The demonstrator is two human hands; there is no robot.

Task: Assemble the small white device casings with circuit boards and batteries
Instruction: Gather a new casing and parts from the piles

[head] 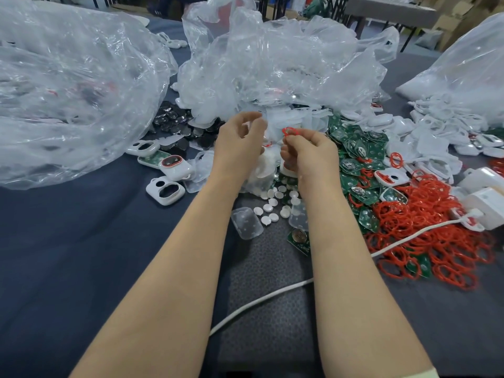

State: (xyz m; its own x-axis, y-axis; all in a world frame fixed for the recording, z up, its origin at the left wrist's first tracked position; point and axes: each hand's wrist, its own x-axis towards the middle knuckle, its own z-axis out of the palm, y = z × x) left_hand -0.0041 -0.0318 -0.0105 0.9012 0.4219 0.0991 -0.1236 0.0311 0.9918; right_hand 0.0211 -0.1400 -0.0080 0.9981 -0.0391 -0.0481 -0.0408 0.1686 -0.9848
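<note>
Far left of the heap of green circuit boards (357, 151), a large crumpled clear plastic bag (71, 91) is spread over the dark blue worktop (68, 255). Nearer the heap, white plastic casing shells with oval openings (164, 190) and a pile of dark round coin batteries (174, 121) are laid. Just left of the heap the left hand (237, 143) is raised with fingers curled; whether anything is held cannot be told. At the heap's left edge a thin red rubber ring (290, 131) is pinched by the right hand (313, 155). Right of the heap a tangle of red rings (436, 233) is piled. Ring-fitting is judged to be in hand; next, the ring must be seated evenly in a casing opening.
</note>
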